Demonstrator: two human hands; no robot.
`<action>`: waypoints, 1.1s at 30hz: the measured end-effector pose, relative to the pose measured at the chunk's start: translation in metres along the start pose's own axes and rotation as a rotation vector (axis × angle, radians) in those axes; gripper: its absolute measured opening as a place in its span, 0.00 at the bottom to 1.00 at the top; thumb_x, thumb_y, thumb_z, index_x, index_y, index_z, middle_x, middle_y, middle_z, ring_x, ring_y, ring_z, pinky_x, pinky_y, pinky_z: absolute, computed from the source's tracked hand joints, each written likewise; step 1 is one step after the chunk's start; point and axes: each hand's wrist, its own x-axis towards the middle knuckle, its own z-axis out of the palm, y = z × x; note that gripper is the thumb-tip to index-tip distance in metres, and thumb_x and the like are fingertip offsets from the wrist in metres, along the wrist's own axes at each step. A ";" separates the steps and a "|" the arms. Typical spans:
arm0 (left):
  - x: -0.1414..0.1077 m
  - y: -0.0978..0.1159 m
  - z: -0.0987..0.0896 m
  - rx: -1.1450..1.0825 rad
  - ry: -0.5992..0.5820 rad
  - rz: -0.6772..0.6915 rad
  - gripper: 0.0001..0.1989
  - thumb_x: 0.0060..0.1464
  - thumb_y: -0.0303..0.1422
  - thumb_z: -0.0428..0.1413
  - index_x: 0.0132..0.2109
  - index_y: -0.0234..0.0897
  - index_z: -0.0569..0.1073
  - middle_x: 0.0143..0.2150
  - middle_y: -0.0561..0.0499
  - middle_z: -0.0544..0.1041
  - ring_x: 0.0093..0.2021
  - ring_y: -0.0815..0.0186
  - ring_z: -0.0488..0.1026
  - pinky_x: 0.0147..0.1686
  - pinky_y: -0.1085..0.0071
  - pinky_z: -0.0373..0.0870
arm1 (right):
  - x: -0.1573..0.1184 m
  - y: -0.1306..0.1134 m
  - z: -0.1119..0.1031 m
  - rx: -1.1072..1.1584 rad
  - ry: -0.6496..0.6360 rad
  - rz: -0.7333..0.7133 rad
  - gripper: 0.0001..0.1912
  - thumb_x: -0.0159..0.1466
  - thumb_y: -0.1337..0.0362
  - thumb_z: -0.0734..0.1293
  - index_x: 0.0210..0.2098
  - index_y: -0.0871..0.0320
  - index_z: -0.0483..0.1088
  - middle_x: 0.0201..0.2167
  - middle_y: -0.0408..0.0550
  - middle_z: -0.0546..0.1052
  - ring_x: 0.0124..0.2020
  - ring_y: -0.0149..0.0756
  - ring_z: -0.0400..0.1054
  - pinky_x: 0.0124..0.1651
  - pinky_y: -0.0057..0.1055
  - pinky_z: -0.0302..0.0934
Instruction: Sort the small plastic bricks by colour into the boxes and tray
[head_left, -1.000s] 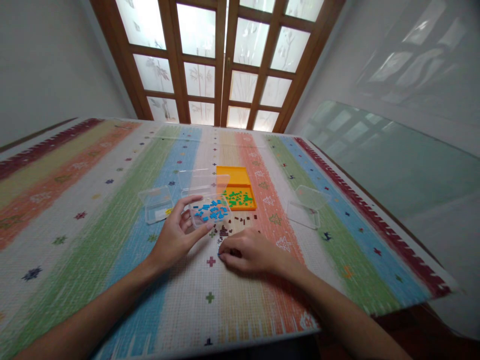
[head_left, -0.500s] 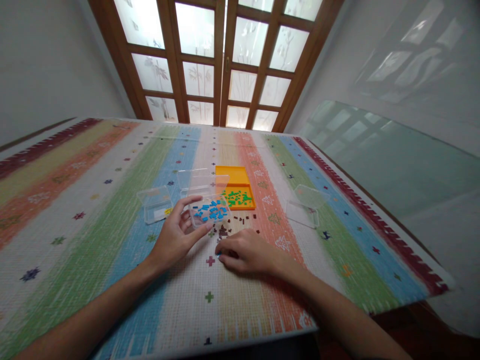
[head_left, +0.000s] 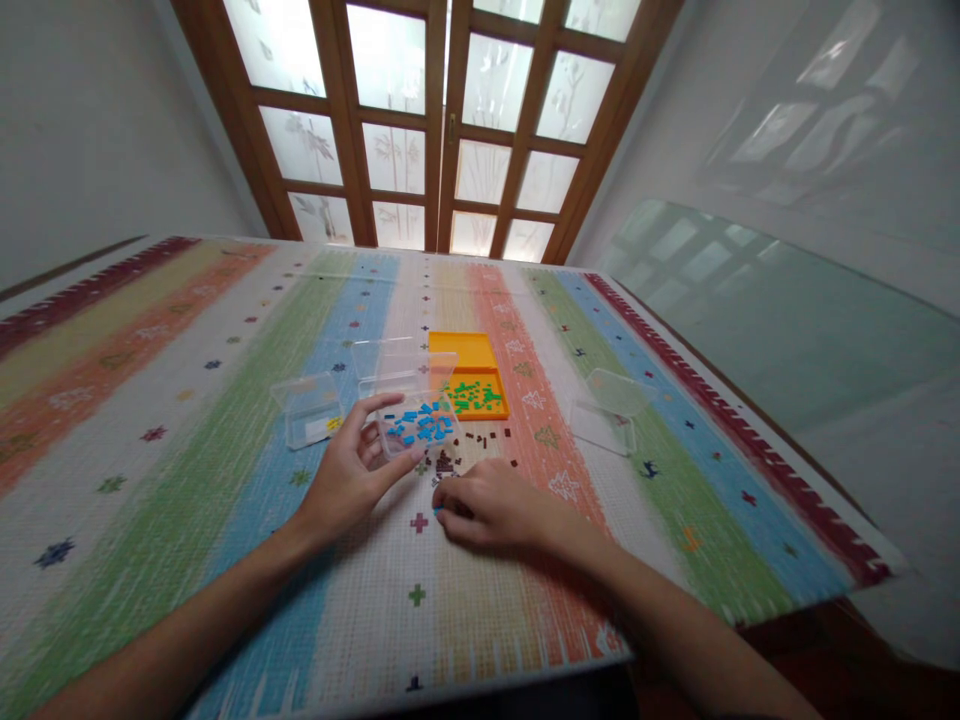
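Note:
My left hand [head_left: 358, 468] grips the near left corner of a clear plastic box [head_left: 384, 446], thumb along the front and fingers at the side. Small blue building bricks [head_left: 426, 424] lie loose inside this box. Just right of it, my right hand [head_left: 484, 502] is low over the tablecloth with its fingers pinched together. A small blue brick [head_left: 437, 511] shows at the fingertips. Dark brown bricks [head_left: 445, 462] are scattered on the cloth between the box and my right hand. The lid of the box stands raised behind it.
Behind sits an opened orange case [head_left: 469, 414] with green bricks [head_left: 478, 396]. To the left is a clear box [head_left: 304, 428] holding a few yellow pieces. Another clear box [head_left: 604, 428] with its lid up stands on the right. A striped cloth covers the table.
Both hands stay almost where they were. The blue brick at my right fingertips shows slightly more; the whole view has shifted a little.

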 end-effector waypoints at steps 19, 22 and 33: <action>0.000 -0.006 0.000 0.009 -0.040 0.016 0.31 0.52 0.37 0.68 0.60 0.40 0.66 0.53 0.44 0.80 0.52 0.53 0.82 0.57 0.52 0.79 | 0.002 -0.003 0.001 -0.138 0.081 -0.025 0.11 0.65 0.63 0.61 0.40 0.60 0.73 0.23 0.47 0.76 0.20 0.32 0.58 0.27 0.34 0.43; -0.001 -0.006 0.001 -0.005 -0.051 0.006 0.31 0.51 0.37 0.68 0.59 0.40 0.66 0.55 0.43 0.80 0.52 0.53 0.82 0.57 0.52 0.79 | -0.002 0.005 -0.009 -0.010 0.112 -0.028 0.11 0.64 0.65 0.62 0.43 0.59 0.73 0.23 0.43 0.74 0.21 0.31 0.59 0.28 0.31 0.46; -0.016 -0.007 0.017 -0.081 -0.216 -0.052 0.28 0.54 0.33 0.66 0.60 0.41 0.66 0.53 0.42 0.81 0.53 0.53 0.82 0.55 0.54 0.79 | 0.001 0.017 -0.026 0.145 0.290 -0.028 0.08 0.68 0.63 0.62 0.43 0.58 0.71 0.24 0.39 0.73 0.24 0.30 0.61 0.32 0.27 0.51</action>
